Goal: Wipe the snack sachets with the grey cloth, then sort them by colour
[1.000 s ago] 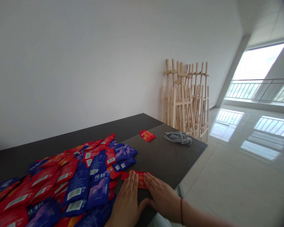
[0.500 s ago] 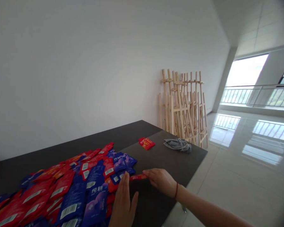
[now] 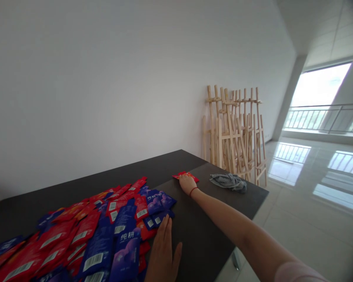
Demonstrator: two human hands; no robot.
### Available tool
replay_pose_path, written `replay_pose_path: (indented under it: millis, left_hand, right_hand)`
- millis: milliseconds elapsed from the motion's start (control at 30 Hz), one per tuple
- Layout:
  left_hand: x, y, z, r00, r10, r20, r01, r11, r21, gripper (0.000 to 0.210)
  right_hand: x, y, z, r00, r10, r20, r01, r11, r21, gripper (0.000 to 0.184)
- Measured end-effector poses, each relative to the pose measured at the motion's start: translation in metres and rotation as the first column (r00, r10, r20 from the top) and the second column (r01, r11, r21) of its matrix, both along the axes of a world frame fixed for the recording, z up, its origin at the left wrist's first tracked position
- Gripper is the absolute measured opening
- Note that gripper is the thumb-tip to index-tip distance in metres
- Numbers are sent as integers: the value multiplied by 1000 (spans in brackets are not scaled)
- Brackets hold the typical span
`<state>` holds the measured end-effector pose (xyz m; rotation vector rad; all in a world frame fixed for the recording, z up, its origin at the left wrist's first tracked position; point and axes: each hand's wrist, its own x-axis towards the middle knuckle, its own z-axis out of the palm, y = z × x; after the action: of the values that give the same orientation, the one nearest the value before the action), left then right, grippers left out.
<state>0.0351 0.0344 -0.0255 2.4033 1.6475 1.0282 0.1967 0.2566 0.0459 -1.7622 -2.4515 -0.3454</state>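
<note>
My left hand (image 3: 164,250) lies open at the right edge of a heap of flat pouches, its fingers straight and thumb apart. Just left of it is a blue pouch (image 3: 125,254) with purple round shapes and white characters. Red pouches (image 3: 51,235) with white barcode labels overlap blue ones throughout the heap. My right hand (image 3: 187,184) is stretched toward the back of the table, fingers bent down over a red pouch (image 3: 195,179). Its fingertips are partly hidden, and other red pouch edges show around them.
A crumpled grey cloth (image 3: 228,182) lies on the dark table (image 3: 200,219) to the right of my right hand. Several wooden easels (image 3: 232,133) lean together against the white wall behind. Shiny floor tiles (image 3: 297,219) extend past the table's right edge.
My right hand has moved away from my left hand, carrying a red pouch forward to the small red stack at the back. My left hand stays by the heap; the view has turned slightly left.
</note>
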Motion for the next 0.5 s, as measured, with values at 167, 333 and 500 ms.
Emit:
replay_pose_path:
  millis: [167, 333, 500]
  left_hand:
    - [1, 0, -2, 999, -7, -50, 8, 1000, 12, 63]
    - [2, -1, 1, 999, -11, -46, 10, 1000, -5, 60]
    - [1, 1, -2, 999, -15, -47, 15, 1000, 3, 60]
  right_hand:
    - [-11, 6, -10, 999, -11, 49, 14, 997, -71, 33]
    - [-15, 2, -12, 999, -17, 46, 22, 992, -121, 33]
    - [-28, -16, 4, 999, 13, -31, -16, 994, -109, 37]
